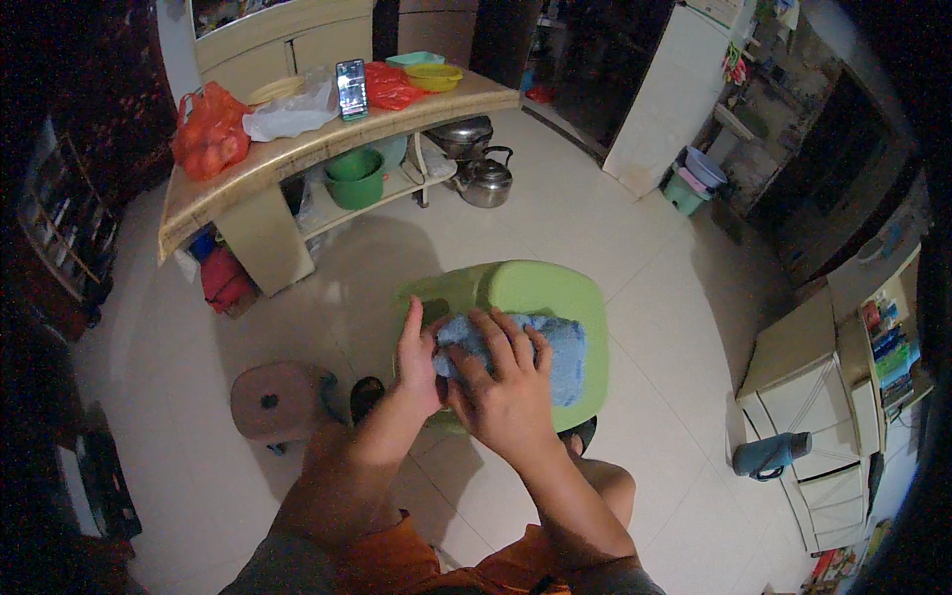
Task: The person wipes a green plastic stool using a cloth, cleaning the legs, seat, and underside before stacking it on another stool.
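Observation:
In front of me, a blue terry towel [567, 364] lies partly spread over a light-green plastic stool or basin [595, 305], its exact kind unclear. The towel's left part is bunched up between my hands. My right hand [506, 379] is on top of this bunch, fingers bent over it. On its left side, my left hand [422, 364] presses against the bunch with one digit pointing up; its other fingers are mostly hidden. Whether anything is wrapped inside the towel cannot be seen.
A pink stool [271, 401] stands at left on the tiled floor. Ahead, a counter [297, 152] carries a red bag [213, 134], a propped phone [352, 89] and a yellow basket [433, 76]. Below are green tubs [355, 182] and a metal kettle [486, 182]. A blue flask [770, 455] is at right.

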{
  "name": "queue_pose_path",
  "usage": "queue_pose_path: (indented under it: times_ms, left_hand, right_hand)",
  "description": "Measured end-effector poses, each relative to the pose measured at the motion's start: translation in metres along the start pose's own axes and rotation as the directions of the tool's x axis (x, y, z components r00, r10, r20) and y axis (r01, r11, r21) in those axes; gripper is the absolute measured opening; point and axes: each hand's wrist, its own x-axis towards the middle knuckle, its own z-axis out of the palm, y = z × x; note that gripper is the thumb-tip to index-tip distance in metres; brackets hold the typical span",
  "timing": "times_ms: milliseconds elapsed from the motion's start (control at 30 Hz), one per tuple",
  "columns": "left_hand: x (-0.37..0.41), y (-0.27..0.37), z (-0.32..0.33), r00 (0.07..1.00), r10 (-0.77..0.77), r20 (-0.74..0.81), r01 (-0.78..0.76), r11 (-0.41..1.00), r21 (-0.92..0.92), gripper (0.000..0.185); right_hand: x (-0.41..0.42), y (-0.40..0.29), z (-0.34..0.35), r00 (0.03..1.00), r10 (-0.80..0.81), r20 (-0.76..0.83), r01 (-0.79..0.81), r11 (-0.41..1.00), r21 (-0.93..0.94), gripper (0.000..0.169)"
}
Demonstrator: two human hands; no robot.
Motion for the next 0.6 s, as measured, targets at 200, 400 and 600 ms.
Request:
queue_pose_path:
  times_ms: [200,400,600]
  left_hand:
    - [0.01,0.005,-0.01,1.0,0.019,-0.021,-0.018,1.0,0.025,0.079]
    - [0.012,0.01,-0.012,0.999,0.015,0.034,-0.014,1.0,-0.025,0.07]
    - [0.024,0.007,-0.023,0.991,0.063,-0.121,-0.059,0.998,0.038,0.067]
  right_hand:
    - [-0.007,0.004,0.0,0.996,-0.053,0.072,0.048,0.996,0.075,0.039]
    - [-0.006,0.022,0.001,0.995,-0.096,0.021,0.087,0.96,0.264,0.042]
    - [-0.008,0.042,0.008,0.993,-0.093,-0.072,0.112,0.937,0.332,0.043]
